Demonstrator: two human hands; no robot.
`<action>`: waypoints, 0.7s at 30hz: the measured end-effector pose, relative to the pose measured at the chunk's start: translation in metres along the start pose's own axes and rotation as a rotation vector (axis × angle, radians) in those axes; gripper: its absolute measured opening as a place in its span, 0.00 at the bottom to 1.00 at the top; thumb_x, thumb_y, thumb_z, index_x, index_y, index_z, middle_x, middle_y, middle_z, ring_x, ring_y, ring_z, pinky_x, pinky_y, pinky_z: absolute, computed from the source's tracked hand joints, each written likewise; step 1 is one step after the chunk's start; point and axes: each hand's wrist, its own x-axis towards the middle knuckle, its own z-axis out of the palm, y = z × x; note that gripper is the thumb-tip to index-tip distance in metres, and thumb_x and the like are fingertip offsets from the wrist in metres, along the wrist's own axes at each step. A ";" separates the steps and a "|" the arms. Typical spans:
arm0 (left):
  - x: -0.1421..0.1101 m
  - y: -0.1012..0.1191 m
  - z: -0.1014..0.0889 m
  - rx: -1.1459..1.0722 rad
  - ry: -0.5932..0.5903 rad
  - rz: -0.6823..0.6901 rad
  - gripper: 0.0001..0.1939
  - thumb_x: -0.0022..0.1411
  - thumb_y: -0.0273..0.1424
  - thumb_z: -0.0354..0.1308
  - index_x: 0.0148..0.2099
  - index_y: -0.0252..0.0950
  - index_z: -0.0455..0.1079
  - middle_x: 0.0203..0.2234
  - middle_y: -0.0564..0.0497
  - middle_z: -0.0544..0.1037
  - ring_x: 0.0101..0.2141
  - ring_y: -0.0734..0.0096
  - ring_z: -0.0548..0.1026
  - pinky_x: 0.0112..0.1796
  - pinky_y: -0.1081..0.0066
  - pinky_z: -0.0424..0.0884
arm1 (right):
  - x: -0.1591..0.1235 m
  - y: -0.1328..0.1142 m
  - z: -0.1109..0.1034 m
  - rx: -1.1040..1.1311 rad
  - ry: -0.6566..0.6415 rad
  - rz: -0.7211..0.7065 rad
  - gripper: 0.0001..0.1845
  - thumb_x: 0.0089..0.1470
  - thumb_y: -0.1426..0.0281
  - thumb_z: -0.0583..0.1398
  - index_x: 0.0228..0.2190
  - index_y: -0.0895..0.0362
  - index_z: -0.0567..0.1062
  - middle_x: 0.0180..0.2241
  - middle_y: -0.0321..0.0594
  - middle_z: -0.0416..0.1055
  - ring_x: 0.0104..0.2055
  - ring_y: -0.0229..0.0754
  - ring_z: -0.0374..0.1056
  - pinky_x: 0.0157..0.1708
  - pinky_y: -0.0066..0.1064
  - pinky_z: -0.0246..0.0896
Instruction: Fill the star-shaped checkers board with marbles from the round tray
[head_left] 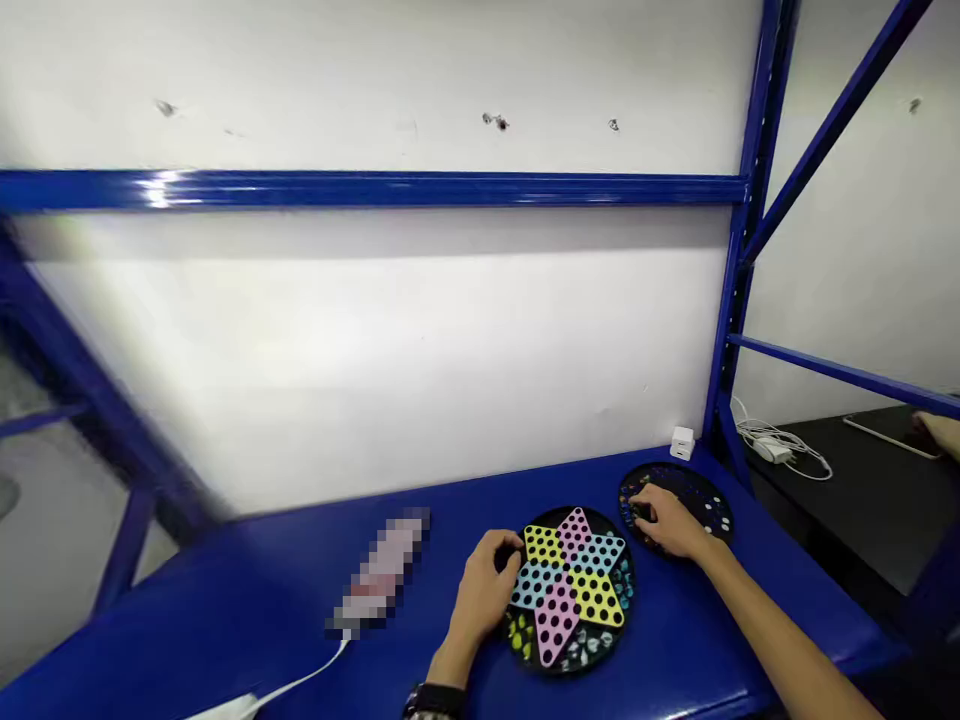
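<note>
A round black Chinese checkers board [571,590] is laid flat on the blue worktop [247,610]; its six-pointed star is coloured pink, yellow and blue and is pierced with rows of holes. Small marbles [577,650] are massed between the points. A second round black tray [694,483] is placed just behind it, to the right.

The left hand [480,600] touches the 9 o'clock edge of a round black Chinese checkers board [628,590] with a multicoloured star. The right hand [667,520] lies over a round black marble tray [694,478], at the board's 2 o'clock, on the blue counter [225,620].
</note>
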 end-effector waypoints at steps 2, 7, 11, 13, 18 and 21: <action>0.000 -0.001 0.000 0.009 0.001 -0.005 0.08 0.56 0.32 0.50 0.37 0.40 0.68 0.38 0.49 0.76 0.43 0.61 0.74 0.48 0.60 0.69 | 0.003 -0.002 0.003 0.011 0.004 -0.002 0.17 0.52 0.71 0.58 0.44 0.58 0.77 0.35 0.42 0.69 0.32 0.41 0.65 0.36 0.31 0.61; -0.003 0.004 -0.002 0.016 -0.014 -0.027 0.08 0.57 0.32 0.49 0.38 0.40 0.68 0.40 0.49 0.76 0.44 0.61 0.74 0.48 0.61 0.69 | 0.004 0.002 0.010 0.040 0.029 0.030 0.14 0.50 0.70 0.59 0.40 0.57 0.77 0.32 0.39 0.68 0.30 0.39 0.64 0.34 0.31 0.62; -0.005 0.009 -0.004 0.023 -0.003 -0.028 0.08 0.57 0.33 0.50 0.37 0.40 0.69 0.40 0.48 0.77 0.44 0.60 0.75 0.46 0.62 0.71 | -0.003 0.002 0.009 0.075 0.053 0.080 0.14 0.50 0.67 0.59 0.39 0.57 0.77 0.32 0.40 0.69 0.33 0.42 0.66 0.34 0.32 0.64; -0.005 0.010 -0.005 0.027 0.001 -0.026 0.08 0.57 0.33 0.50 0.37 0.40 0.69 0.40 0.48 0.77 0.44 0.60 0.75 0.45 0.63 0.71 | -0.005 -0.004 0.005 0.070 0.060 0.061 0.17 0.50 0.67 0.59 0.43 0.56 0.76 0.38 0.41 0.70 0.37 0.43 0.67 0.37 0.33 0.64; -0.005 0.008 -0.006 0.034 0.012 -0.023 0.08 0.56 0.32 0.51 0.36 0.40 0.70 0.39 0.49 0.78 0.43 0.62 0.76 0.44 0.64 0.72 | 0.003 -0.023 0.001 0.006 -0.017 -0.011 0.20 0.54 0.68 0.57 0.49 0.54 0.75 0.47 0.44 0.69 0.43 0.44 0.68 0.44 0.33 0.63; -0.005 0.008 -0.006 0.036 0.022 -0.009 0.08 0.57 0.32 0.51 0.36 0.40 0.70 0.38 0.50 0.78 0.43 0.63 0.76 0.45 0.65 0.72 | 0.011 -0.025 0.008 -0.071 -0.077 -0.035 0.17 0.56 0.69 0.56 0.45 0.58 0.77 0.45 0.46 0.70 0.46 0.46 0.68 0.49 0.33 0.61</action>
